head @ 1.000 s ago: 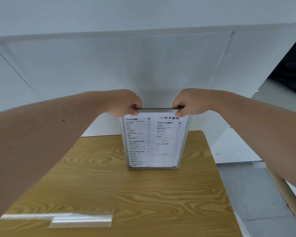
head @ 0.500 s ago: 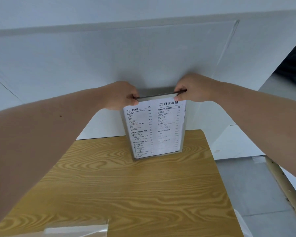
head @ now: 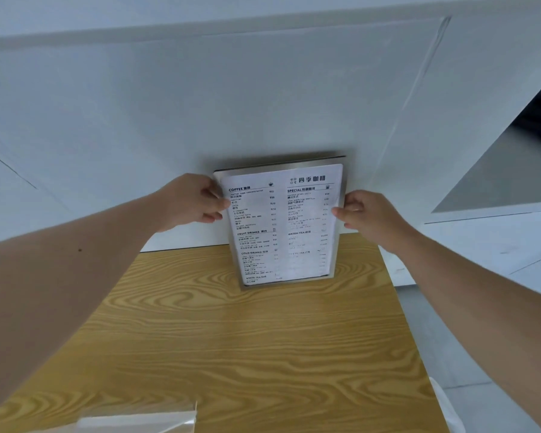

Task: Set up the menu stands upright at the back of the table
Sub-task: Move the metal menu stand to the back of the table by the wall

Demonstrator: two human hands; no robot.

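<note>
Head view, items as seen:

1. Table (head: 263, 354): wood-grain top in yellow-brown, reaching from the near edge of the picture to a white wall (head: 200, 104) at the back.
2. Menu stand (head: 281, 223): clear frame with a grey border, holding a white printed sheet. Headings that can be read include COFFEE, SPECIAL, FRUIT DRINKS, COLD DRINKS and WHITE TEA. It stands upright at the back of the table, its base on the wood near the far edge, its top close against the wall. It sits a little right of the table's middle and leans slightly, the top edge sloping up to the right.
3. Left hand (head: 191, 200): closed on the stand's left edge in its upper half, thumb on the front face, fingers curled round behind.
4. Right hand (head: 369, 215): closed on the stand's right edge at about the same height, thumb tip on the front of the sheet, fingers wrapped behind the frame.
5. Clear sheet (head: 138, 421): a flat transparent piece lying on the near left part of the table, well apart from the stand; cut off by the lower edge of the picture.
</note>
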